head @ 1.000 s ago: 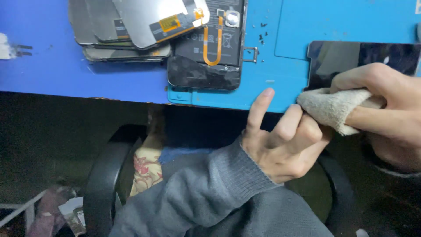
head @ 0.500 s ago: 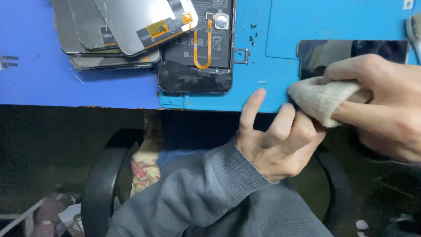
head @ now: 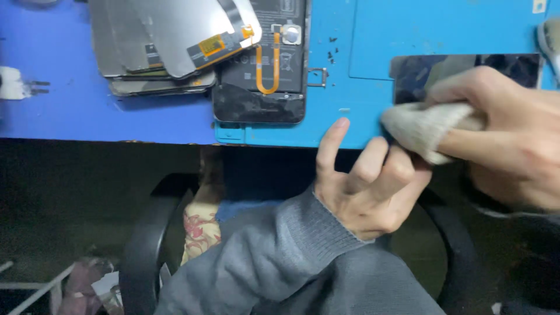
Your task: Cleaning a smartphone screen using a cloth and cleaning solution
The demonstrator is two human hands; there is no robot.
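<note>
Gripping a beige cloth (head: 423,125), the right hand (head: 507,146) presses it onto a dark glass panel (head: 466,73); left hand (head: 364,184), fingers loosely curled, index outstretched, touches the blue mat's (head: 350,70) edge.

Lying on blue desk (head: 70,116): light-blue mat (head: 443,29), stacked grey screen panels (head: 151,52), opened phone (head: 262,70), dark glass panel (head: 420,76), white plug (head: 14,84).

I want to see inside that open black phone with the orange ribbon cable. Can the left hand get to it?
Probably yes. The left hand rests at the edge of the blue mat, its index fingertip up, and the open black phone with the orange ribbon cable lies close by to its left, with only bare mat between.
</note>
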